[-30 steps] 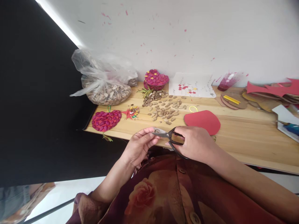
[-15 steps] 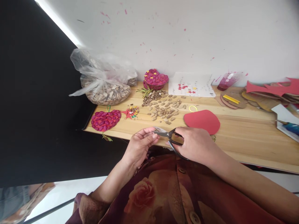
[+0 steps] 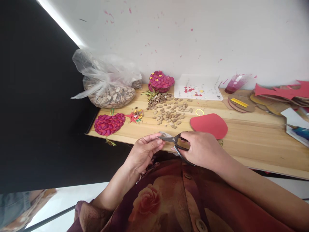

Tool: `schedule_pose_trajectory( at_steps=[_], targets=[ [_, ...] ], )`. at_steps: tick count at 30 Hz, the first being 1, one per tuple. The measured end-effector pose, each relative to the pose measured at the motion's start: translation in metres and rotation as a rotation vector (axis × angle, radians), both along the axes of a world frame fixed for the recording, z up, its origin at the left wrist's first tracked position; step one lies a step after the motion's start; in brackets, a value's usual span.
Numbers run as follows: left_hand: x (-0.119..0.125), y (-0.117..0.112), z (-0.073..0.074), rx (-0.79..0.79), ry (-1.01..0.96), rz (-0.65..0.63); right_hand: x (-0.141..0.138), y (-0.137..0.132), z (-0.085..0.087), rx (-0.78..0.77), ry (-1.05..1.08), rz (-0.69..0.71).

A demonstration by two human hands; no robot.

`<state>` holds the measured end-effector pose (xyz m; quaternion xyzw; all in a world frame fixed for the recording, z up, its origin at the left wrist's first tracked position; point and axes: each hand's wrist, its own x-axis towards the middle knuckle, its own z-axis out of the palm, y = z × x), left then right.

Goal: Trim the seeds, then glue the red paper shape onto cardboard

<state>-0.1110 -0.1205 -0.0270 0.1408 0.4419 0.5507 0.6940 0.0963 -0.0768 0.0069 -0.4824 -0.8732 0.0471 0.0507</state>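
Note:
My right hand grips a pair of black-handled scissors by the loops, blades pointing left. My left hand is pinched at the blade tips, its thumb against the lower blade. What sits between its fingertips is too small and covered to name. Beyond the hands, loose peanuts are scattered over the wooden table. Split shells lie in a heap behind them. A red cut-out shape with a yellow loop rests close to my right hand.
A tied plastic bag of shells stands at the left back. Purple shell-covered pieces lie at left, another stack behind. White paper holds small stars. A tilted cup, cardboard shapes and a glue gun are right.
Hardly anything differs. Both hands and the scissors stay in nearly the same place, with only a slight shift at the blades and the left fingertips.

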Motion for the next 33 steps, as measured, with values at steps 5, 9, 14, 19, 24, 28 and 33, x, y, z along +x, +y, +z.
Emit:
schedule_pose_trajectory(
  at_steps=[5, 9, 14, 19, 24, 28, 33],
  targets=[
    [-0.0025, 0.0003, -0.0018, 0.004, 0.017, -0.006, -0.0002, 0.0011, -0.0018, -0.024, -0.012, -0.029],
    [-0.0055, 0.0006, -0.0027, 0.022, 0.023, -0.02, -0.0003, 0.0035, -0.0025, -0.05, -0.021, -0.036],
    [-0.0079, 0.0011, -0.0028, 0.055, 0.036, -0.025, -0.0011, 0.0072, -0.0018, -0.076, -0.04, -0.037],
    [-0.0054, 0.0013, -0.0027, 0.088, 0.054, 0.029, 0.0001, 0.0078, -0.0046, -0.067, -0.071, -0.045],
    [-0.0019, 0.0004, -0.0039, 0.112, 0.04, 0.078, 0.0005, 0.0057, -0.0061, -0.01, -0.108, -0.066],
    [-0.0005, 0.0002, -0.0074, 0.159, 0.076, 0.089, -0.0008, 0.0042, -0.0052, 0.019, -0.099, -0.074],
    [-0.0013, -0.0008, -0.0092, 0.183, 0.166, 0.049, -0.0025, 0.0027, -0.0034, 0.012, -0.049, -0.042]
  ],
)
